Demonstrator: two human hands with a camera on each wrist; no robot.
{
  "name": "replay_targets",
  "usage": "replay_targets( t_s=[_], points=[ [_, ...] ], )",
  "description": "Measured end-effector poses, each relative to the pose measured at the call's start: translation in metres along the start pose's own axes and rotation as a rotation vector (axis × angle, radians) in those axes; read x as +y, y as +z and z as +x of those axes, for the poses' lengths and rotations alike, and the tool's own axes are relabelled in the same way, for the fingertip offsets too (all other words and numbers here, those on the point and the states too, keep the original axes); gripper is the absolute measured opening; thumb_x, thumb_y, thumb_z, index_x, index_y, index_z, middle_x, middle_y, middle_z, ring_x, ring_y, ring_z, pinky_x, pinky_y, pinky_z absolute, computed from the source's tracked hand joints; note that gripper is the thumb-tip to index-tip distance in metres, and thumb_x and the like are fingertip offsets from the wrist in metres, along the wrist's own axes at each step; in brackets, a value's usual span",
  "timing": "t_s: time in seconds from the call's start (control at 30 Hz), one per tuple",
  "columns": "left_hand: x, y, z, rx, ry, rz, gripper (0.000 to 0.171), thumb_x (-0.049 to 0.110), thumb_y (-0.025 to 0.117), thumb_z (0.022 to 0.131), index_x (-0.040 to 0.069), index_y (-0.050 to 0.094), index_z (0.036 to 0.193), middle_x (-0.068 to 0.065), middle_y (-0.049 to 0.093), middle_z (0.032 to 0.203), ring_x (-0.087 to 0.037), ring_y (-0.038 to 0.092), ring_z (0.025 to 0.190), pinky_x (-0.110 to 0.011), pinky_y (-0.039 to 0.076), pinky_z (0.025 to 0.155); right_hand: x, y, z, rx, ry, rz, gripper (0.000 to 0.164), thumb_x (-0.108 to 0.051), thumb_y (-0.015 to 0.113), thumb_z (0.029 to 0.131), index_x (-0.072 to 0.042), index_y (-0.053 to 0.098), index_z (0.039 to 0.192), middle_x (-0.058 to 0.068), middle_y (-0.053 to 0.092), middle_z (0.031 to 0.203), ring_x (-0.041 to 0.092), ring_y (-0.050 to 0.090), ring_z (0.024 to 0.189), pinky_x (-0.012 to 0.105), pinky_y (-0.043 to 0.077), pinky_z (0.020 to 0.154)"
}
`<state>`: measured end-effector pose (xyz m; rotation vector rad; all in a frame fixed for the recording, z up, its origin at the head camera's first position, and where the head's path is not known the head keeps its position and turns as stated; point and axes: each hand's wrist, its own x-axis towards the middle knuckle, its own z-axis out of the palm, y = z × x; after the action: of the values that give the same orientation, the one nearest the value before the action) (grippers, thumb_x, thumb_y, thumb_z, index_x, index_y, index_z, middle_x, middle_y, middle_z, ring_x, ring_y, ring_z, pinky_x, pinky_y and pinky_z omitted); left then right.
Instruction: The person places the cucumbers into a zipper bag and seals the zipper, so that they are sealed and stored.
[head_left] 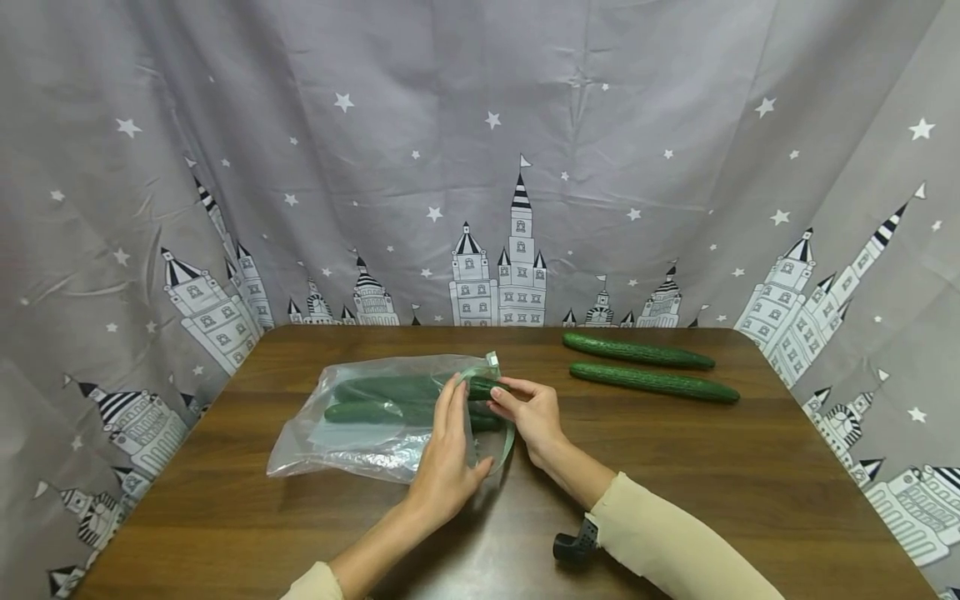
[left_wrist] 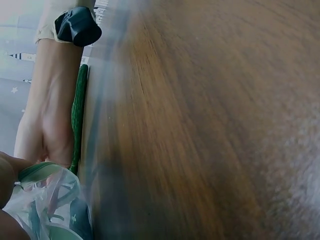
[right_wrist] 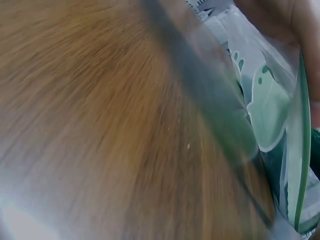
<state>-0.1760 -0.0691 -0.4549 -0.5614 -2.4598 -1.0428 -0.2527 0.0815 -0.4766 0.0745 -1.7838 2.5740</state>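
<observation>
A clear zip bag (head_left: 300,446) with a green rim and a pale slider lies on its side, its mouth facing right. Through the film show two cucumbers, the lower cucumber (head_left: 360,412) lying farther in. My right hand (head_left: 534,417) pinches the near end of the upper cucumber (head_left: 480,388) at the mouth. Against the rim, my left hand (head_left: 444,471) spreads its fairly straight fingers over the film, thumb apart. The right wrist view shows the bag's printed light-green patch (right_wrist: 270,112); in the left wrist view the film covers my right fingertips.
Two more cucumbers, a back cucumber (head_left: 637,351) and a front cucumber (head_left: 652,382), lie side by side at the table's far right. A black wrist mount (head_left: 575,543) hangs by my right sleeve. Behind the wooden table (head_left: 675,467) hangs a grey castle-print curtain (head_left: 390,167).
</observation>
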Motion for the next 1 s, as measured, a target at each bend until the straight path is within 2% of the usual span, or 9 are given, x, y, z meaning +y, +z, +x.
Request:
replay_targets(
  t_s=[0.13, 0.2, 0.3, 0.4, 0.5, 0.57, 0.67, 0.77, 1.0],
  points=[
    [0.000, -0.001, -0.001, -0.007, 0.005, 0.003, 0.123, -0.005, 0.096, 0.064, -0.006, 0.020, 0.160, -0.022, 0.017, 0.166, -0.041, 0.043, 0.139, -0.045, 0.046, 0.110, 0.003, 0.007, 0.003, -0.017, 0.011, -0.018, 0.031, 0.009, 0.069, 0.094, 0.017, 0.065, 0.124, 0.019, 0.072, 0.107, 0.026, 0.075, 0.090, 0.036, 0.061, 0.087],
    [0.000, -0.002, -0.002, -0.013, 0.004, 0.003, 0.122, -0.005, 0.096, 0.064, -0.007, 0.020, 0.160, -0.022, 0.016, 0.166, -0.042, 0.044, 0.138, -0.045, 0.047, 0.109, 0.004, 0.008, 0.006, -0.026, 0.020, -0.097, 0.031, 0.006, 0.071, 0.094, 0.015, 0.066, 0.123, 0.020, 0.072, 0.108, 0.028, 0.075, 0.091, 0.035, 0.061, 0.085],
    [0.001, -0.003, -0.003, -0.021, -0.001, 0.004, 0.121, -0.004, 0.096, 0.065, -0.007, 0.020, 0.160, -0.021, 0.016, 0.166, -0.042, 0.047, 0.136, -0.044, 0.049, 0.106, 0.002, 0.004, 0.011, -0.046, 0.002, -0.355, 0.029, -0.003, 0.077, 0.093, 0.010, 0.072, 0.119, 0.019, 0.075, 0.104, 0.025, 0.076, 0.083, 0.030, 0.063, 0.074],
    [0.001, -0.003, -0.003, -0.027, -0.004, 0.005, 0.121, -0.004, 0.096, 0.065, -0.007, 0.020, 0.160, -0.022, 0.016, 0.166, -0.043, 0.048, 0.135, -0.044, 0.049, 0.106, -0.002, -0.002, 0.013, -0.068, -0.076, -0.668, 0.028, -0.011, 0.083, 0.089, 0.001, 0.078, 0.114, 0.016, 0.077, 0.097, 0.018, 0.074, 0.066, 0.027, 0.062, 0.061],
    [0.001, -0.003, -0.003, -0.028, -0.005, 0.005, 0.121, -0.004, 0.096, 0.065, -0.007, 0.020, 0.159, -0.022, 0.016, 0.166, -0.042, 0.047, 0.135, -0.045, 0.049, 0.106, -0.006, -0.008, 0.013, -0.112, -0.183, -0.869, 0.025, -0.012, 0.084, 0.088, -0.002, 0.080, 0.111, 0.014, 0.077, 0.099, 0.013, 0.072, 0.061, 0.027, 0.062, 0.058],
    [0.001, -0.002, -0.003, -0.028, -0.005, 0.004, 0.121, -0.004, 0.096, 0.065, -0.007, 0.021, 0.159, -0.021, 0.016, 0.167, -0.042, 0.048, 0.135, -0.044, 0.049, 0.106, -0.009, -0.012, 0.013, -0.137, -0.247, -0.944, 0.023, -0.009, 0.084, 0.088, -0.002, 0.080, 0.110, 0.013, 0.077, 0.100, 0.013, 0.073, 0.066, 0.026, 0.062, 0.061],
    [0.001, -0.001, -0.003, -0.030, -0.004, 0.004, 0.121, -0.004, 0.096, 0.065, -0.006, 0.021, 0.159, -0.019, 0.015, 0.167, -0.042, 0.048, 0.134, -0.044, 0.049, 0.106, -0.016, -0.019, 0.013, -0.168, -0.306, -0.978, 0.023, -0.006, 0.083, 0.088, -0.001, 0.079, 0.110, 0.012, 0.078, 0.098, 0.017, 0.075, 0.074, 0.027, 0.062, 0.064],
    [0.001, 0.000, -0.004, -0.030, 0.003, 0.004, 0.121, -0.004, 0.096, 0.064, -0.007, 0.021, 0.159, -0.018, 0.015, 0.167, -0.043, 0.051, 0.131, -0.045, 0.051, 0.103, -0.026, -0.026, 0.015, -0.199, -0.316, -0.943, 0.025, -0.007, 0.083, 0.088, -0.002, 0.079, 0.113, 0.012, 0.078, 0.101, 0.021, 0.076, 0.082, 0.027, 0.063, 0.065],
    [0.000, 0.000, -0.003, -0.030, 0.001, -0.001, 0.121, -0.004, 0.097, 0.063, -0.006, 0.022, 0.159, -0.021, 0.018, 0.166, -0.044, 0.056, 0.124, -0.045, 0.054, 0.100, -0.048, -0.049, 0.021, -0.293, -0.222, -0.801, 0.032, -0.006, 0.079, 0.091, 0.001, 0.074, 0.122, 0.016, 0.076, 0.105, 0.028, 0.076, 0.084, 0.037, 0.064, 0.065]
  ],
)
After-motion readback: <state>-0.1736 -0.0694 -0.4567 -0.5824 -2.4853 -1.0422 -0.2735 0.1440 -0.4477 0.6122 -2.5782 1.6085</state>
